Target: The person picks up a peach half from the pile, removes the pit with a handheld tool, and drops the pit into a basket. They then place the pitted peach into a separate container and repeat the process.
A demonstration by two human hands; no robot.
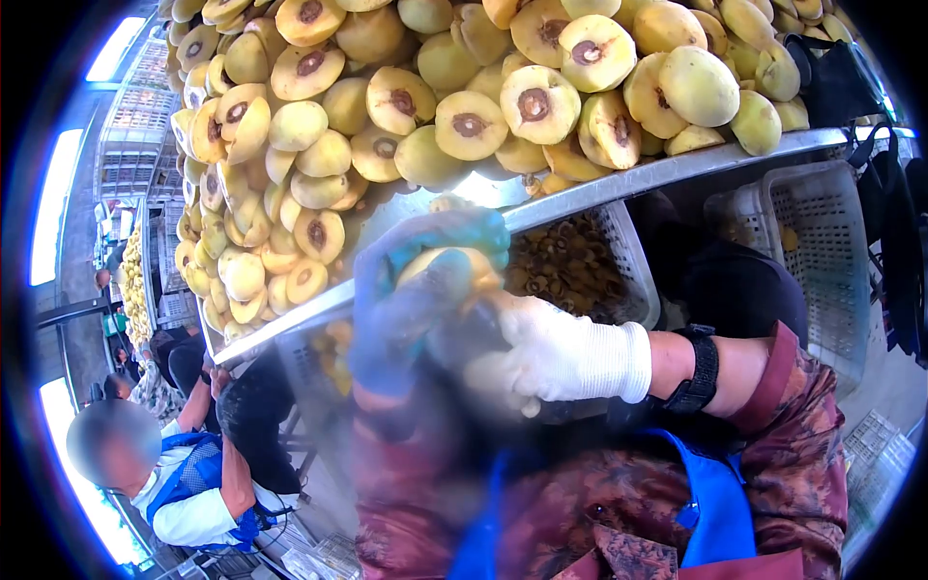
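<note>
My left hand point(411, 290), in a blue glove, is wrapped around a yellow fruit point(447, 269) and holds it up just below the edge of the metal table point(677, 166). My right hand point(546, 350), in a white glove with a black wrist band behind it, presses against the fruit from the right with curled fingers. Motion blur hides whether it grips anything. Both hands are close to my chest, over my blue apron point(720, 503).
The table carries a heap of halved yellow fruit point(464, 106), many with brown pits showing. A white basket of pits point(570, 266) sits under its edge, and an empty white crate point(822, 242) stands to the right. Another person in a blue apron point(193, 474) works at lower left.
</note>
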